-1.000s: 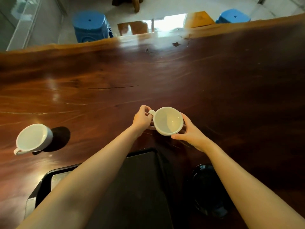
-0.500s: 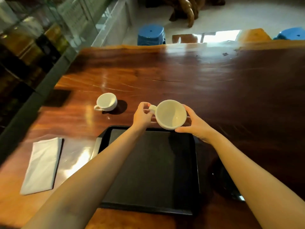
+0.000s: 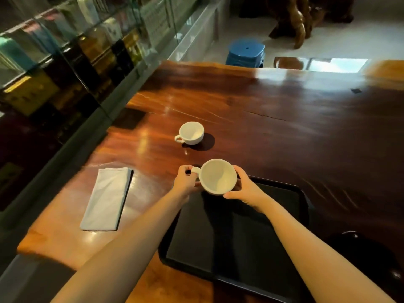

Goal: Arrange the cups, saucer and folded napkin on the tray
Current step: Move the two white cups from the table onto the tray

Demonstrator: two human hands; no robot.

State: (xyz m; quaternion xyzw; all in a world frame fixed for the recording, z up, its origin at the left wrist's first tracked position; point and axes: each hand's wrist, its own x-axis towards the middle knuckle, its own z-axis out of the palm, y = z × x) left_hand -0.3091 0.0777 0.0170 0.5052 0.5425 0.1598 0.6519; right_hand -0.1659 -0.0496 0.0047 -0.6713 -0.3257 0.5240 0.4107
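Note:
I hold a white cup (image 3: 218, 177) in the air over the far left corner of the black tray (image 3: 236, 243). My left hand (image 3: 185, 180) pinches its handle and my right hand (image 3: 247, 190) supports its right side. A second white cup (image 3: 191, 132) stands upright on the wooden table (image 3: 284, 119), beyond the tray and to the left. A folded pale napkin (image 3: 107, 199) lies flat on the table to the left of the tray. A dark saucer (image 3: 360, 254) lies to the right of the tray, hard to make out in shadow.
A glass display case (image 3: 65, 62) with boxes runs along the table's left edge. A blue stool (image 3: 246, 52) and a carved wooden piece (image 3: 299, 20) stand on the floor beyond the far edge.
Both hands carried the cup back towards me, from over the bare table to above the tray's far left corner. The camera view swung left, bringing the napkin and the glass case into sight.

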